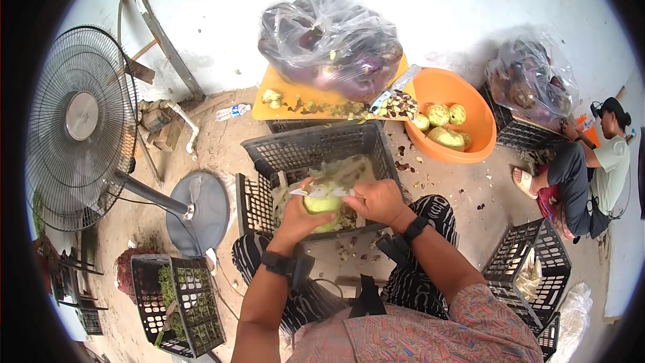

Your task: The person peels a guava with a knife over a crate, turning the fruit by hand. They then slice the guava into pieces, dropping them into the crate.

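Observation:
My left hand [300, 217] is wrapped around a peeled, pale green eggplant [321, 206] above a black plastic crate [316, 151]. A knife [330, 191] with a pale blade lies across the top of the eggplant, its handle end inside my closed right hand [379, 200]. Below my hands, the crate holds pale peelings and scraps. Behind it, a yellow board [265, 109] carries purple and green peel scraps, a blue-and-white tool [381, 99] and a clear bag of dark purple eggplants [329, 47].
An orange basin [484, 124] with several peeled eggplants stands right of the board. A standing fan [82, 115] and a crate of greens [176, 302] are at left. Another person [608, 161] sits at far right beside a bagged crate [534, 84]. Another black crate [531, 255] stands nearer.

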The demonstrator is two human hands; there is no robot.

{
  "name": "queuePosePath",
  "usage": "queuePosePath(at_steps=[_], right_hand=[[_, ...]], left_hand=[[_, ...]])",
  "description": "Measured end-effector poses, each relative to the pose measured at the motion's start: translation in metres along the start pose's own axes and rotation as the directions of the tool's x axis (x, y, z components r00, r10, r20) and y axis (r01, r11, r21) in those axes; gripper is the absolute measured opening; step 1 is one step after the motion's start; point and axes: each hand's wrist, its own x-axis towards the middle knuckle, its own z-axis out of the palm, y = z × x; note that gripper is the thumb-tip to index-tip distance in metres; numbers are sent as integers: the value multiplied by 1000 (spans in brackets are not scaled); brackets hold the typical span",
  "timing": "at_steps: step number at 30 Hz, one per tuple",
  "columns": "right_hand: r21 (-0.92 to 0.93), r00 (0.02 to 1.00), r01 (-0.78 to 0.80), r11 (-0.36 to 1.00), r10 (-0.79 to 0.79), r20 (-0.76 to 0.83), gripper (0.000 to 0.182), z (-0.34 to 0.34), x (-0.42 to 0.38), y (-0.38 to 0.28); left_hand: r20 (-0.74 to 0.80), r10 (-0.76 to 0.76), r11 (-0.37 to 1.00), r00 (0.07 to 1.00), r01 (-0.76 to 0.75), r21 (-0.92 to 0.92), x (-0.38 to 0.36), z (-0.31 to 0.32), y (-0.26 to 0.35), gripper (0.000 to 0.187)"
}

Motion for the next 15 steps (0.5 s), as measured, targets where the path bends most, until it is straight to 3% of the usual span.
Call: queuePosePath(at_steps=[2,4,8,10,14,15], right_hand=[[38,1000,16,999,-16,-4,41,-2,1,-3],[52,1000,22,998,-22,2,39,-2,2,-5],[59,1000,18,998,-18,9,37,-3,2,-6],[48,1000,16,999,-16,-3,37,-2,3,-4],[-4,999,-48,999,48,-2,40,-4,1,3],[-6,999,-51,999,51,-4,40,-5,1,5]], left_hand=[[-8,1,999,1000,0,42,0,1,5,88],[23,16,978,1000,-21,209,0,1,7,94],[2,-11,973,1000,10,232,-2,9,12,96],[8,-44,998,999,44,44,-4,11,23,92],[-46,-19,997,999,23,72,-1,3,-1,90],[-41,56,989,998,-50,141,-1,-2,-2,89]])
